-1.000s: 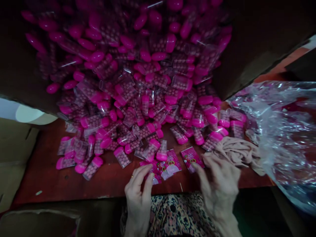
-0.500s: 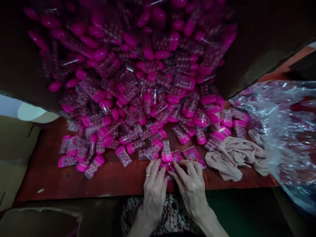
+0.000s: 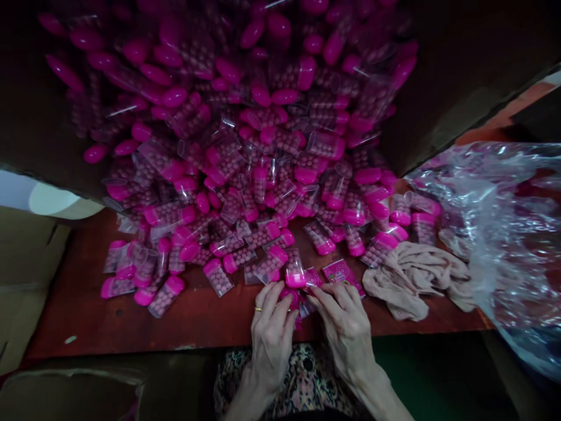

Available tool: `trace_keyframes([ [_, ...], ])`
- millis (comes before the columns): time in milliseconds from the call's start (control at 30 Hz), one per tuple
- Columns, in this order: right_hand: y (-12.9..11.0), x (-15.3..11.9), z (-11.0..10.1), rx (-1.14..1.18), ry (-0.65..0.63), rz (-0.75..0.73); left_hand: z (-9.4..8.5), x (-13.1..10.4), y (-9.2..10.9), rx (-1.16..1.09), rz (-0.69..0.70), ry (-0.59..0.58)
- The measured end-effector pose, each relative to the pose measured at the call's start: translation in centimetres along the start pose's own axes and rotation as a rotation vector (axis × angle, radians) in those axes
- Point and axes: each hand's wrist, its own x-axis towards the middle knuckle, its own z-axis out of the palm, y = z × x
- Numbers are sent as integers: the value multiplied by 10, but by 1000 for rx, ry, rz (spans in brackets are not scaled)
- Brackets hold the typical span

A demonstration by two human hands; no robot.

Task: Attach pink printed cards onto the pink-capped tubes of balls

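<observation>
Near the table's front edge, my left hand (image 3: 270, 327) curls its fingers on a small pink printed packet (image 3: 291, 299), which they partly cover. To its right, my right hand (image 3: 345, 318) has its thumb and fingers pressed together at the edge of pink, partly see-through wrapping (image 3: 307, 307). Whether both hands grip one piece cannot be made out. Just beyond the fingertips lies a clear container of pink balls with a pink cap (image 3: 295, 273). Behind the right fingers is a flat pink printed card (image 3: 340, 275).
A large heap of similar capped containers (image 3: 263, 175) spills from a dark cardboard box (image 3: 442, 76) onto the red table (image 3: 197, 321). A crumpled beige cloth (image 3: 412, 278) lies right, beside clear plastic sheeting (image 3: 504, 234). Cardboard (image 3: 26, 263) stands left.
My hands have moved slightly apart, the right one shifting right. More of the pink packet and see-through wrapping now shows between them. The container beyond the fingertips has tilted slightly.
</observation>
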Motion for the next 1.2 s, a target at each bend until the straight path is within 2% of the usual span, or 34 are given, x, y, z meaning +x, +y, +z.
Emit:
trace_keyframes([
  [100, -5, 3, -11, 24, 33, 18, -12, 3, 7, -124, -45, 81],
  [167, -10, 3, -17, 42, 72, 8, -21, 8, 15, -238, -154, 103],
  [267, -16, 3, -21, 54, 105, -65, -29, 19, 26, -530, -454, -19],
  [333, -20, 2, -20, 72, 73, -131, -29, 28, 30, -793, -682, -112],
  [400, -24, 2, -18, 110, 28, -155, -25, 36, 31, -1041, -857, -128],
  [467, -28, 3, -17, 181, 4, -96, -22, 41, 30, -1190, -955, -79],
  [533, -30, 3, -15, 253, 4, 49, -21, 44, 29, -1229, -999, -17],
  [633, -32, 4, -10, 311, 37, 244, -21, 45, 29, -1208, -1035, 39],
  [767, -32, 8, -3, 409, 77, 384, -22, 45, 30, -1141, -1021, 33],
  [900, -25, 10, -8, 488, 68, 497, -22, 42, 27, -1066, -1006, 33],
  [967, -17, 10, -14, 482, 99, 563, -22, 37, 23, -978, -1001, -17],
  [1067, -3, 9, -20, 433, 187, 663, -19, 28, 16, -756, -910, -148],
  [1200, 3, 9, -21, 389, 224, 721, -15, 15, 9, -206, -675, -129],
])
